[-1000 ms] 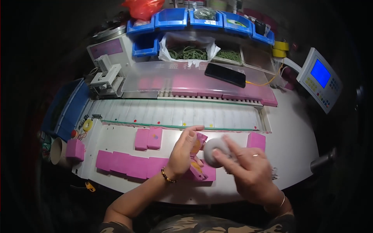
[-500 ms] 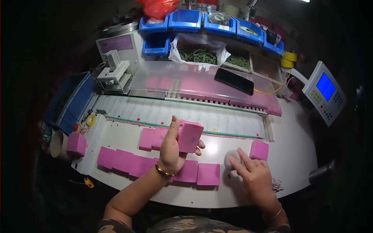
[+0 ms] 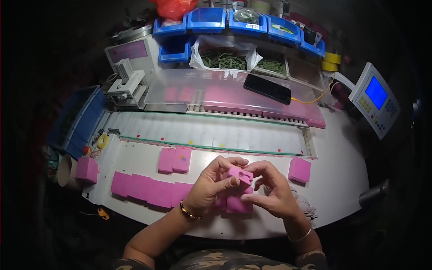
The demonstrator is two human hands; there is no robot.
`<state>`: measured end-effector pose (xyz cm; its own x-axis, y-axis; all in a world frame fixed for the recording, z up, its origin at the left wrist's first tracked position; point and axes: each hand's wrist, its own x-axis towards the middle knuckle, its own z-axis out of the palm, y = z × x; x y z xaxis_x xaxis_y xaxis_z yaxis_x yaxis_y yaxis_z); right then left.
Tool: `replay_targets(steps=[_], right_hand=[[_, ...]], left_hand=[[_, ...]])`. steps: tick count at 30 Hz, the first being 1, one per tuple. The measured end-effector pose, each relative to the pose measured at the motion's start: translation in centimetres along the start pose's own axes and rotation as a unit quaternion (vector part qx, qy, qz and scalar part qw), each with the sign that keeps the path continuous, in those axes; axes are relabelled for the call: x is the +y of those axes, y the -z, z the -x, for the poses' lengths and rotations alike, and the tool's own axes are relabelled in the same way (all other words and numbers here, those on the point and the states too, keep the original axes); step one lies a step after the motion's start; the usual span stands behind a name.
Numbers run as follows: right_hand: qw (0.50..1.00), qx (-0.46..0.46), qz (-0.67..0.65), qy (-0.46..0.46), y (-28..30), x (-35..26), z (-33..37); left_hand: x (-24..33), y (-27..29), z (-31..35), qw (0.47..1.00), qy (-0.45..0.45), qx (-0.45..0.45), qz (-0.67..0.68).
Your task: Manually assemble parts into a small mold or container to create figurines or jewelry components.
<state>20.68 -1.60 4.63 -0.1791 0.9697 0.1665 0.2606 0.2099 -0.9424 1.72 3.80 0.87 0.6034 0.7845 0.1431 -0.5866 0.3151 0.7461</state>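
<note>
A white table (image 3: 336,189) is filling the middle, a pale belt (image 3: 204,130) running across it. A row of pink blocks (image 3: 159,193) is lying along the near side. The left hand (image 3: 210,186) is gripping a block (image 3: 240,175) above the row's right end; the right hand (image 3: 275,193) is curving close beside it, thumb and fingers parted; whether touching, I cannot tell.

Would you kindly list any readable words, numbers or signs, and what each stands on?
Clear cover: large pale characters; I won't transcribe them.
Pink panel, upper left: faint lettering, partly blurred; not transcribed.
Blue bin, white label: too small to read.
Control console: key markings too small to read.
</note>
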Motion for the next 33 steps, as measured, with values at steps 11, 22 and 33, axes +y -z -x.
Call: replay_targets(steps=[11,22,33], right_hand=[[0.987,0.139,-0.017,0.075,-2.4,2.0,-2.7],[0.991,0.117,0.000,0.058,-2.1,3.6,-2.7],[0.997,0.067,-0.024,0.002,-3.1,3.6,-2.2]], left_hand=[[0.9,0.6,1.7,0.799,-0.233,0.147,-0.534],[4.0,6.4,-3.0,0.806,-0.018,0.258,-0.532],[8.9,18.9,-6.0,0.533,-0.087,0.332,-0.773]])
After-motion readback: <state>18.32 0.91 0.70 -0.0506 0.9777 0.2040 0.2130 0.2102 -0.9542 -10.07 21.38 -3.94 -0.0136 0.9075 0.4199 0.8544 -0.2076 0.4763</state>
